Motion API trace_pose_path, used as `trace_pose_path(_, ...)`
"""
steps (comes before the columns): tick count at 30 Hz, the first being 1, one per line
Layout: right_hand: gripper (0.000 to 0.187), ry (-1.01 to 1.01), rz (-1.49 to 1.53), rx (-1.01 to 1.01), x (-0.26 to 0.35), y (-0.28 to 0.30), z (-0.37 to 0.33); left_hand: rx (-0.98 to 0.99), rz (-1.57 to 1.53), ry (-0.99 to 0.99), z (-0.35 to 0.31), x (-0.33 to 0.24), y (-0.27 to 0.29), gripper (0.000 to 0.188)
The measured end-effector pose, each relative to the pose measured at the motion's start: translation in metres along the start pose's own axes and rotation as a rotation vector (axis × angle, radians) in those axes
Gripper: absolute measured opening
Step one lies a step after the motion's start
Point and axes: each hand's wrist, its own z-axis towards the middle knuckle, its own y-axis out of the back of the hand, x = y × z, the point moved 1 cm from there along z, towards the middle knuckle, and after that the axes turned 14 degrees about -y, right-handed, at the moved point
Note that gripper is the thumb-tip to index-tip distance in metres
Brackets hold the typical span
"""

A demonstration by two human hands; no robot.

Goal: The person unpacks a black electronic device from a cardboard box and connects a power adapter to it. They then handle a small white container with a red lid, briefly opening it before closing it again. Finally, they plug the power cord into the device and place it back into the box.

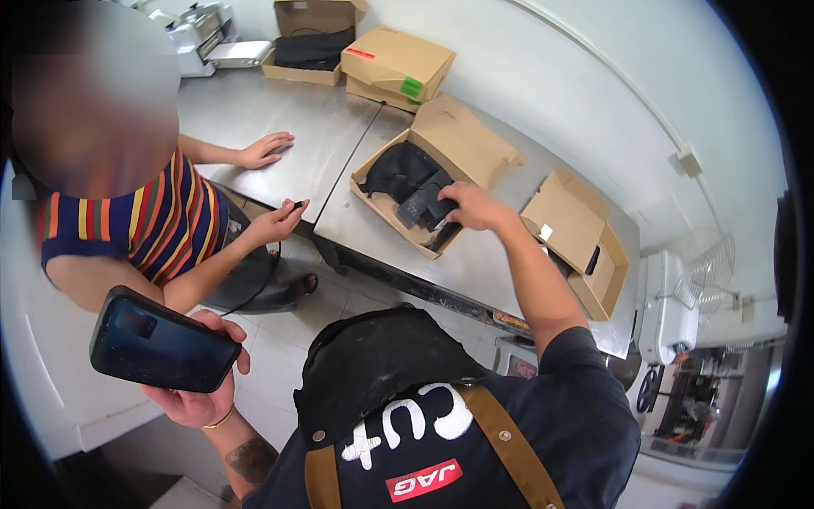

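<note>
My left hand point(197, 405) is wrapped round a black smartphone point(161, 341), with its dark screen facing up toward me. My right hand point(476, 208) reaches over the steel table, its curled fingers gripping a black block-shaped device point(434, 193) in an open cardboard box point(386, 220). Beside that device in the box lies a bundle of black fabric or straps point(397, 174). The fingertips of my right hand are partly hidden behind the device.
A co-worker in a striped shirt point(153, 229) stands at left, one hand point(267, 150) flat on the steel table point(254, 110), the other point(284, 222) pinching a small black cable end. Another opened carton point(612, 276) lies at right, and a closed one point(398, 59) at the back. A slicer point(203, 38) stands far left.
</note>
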Motion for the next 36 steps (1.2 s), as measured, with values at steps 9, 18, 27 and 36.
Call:
trace_pose_path(9,0.038,0.254,0.032,-0.244,0.023,0.036,0.047,-0.156,0.085,-0.130,-0.020,0.025,-0.055,0.083)
trace_pose_path(18,0.045,0.589,0.170,-0.372,-0.042,-0.056,0.032,-0.286,0.154,-0.155,-0.035,0.074,-0.123,0.081)
trace_pose_path(27,0.109,0.610,-0.036,-0.215,-0.028,-0.021,0.068,-0.257,0.187,-0.123,-0.004,0.092,-0.150,0.077)
trace_pose_path(36,0.063,0.593,0.380,-0.230,0.033,-0.018,0.038,-0.322,0.181,-0.158,-0.020,0.080,-0.132,0.086)
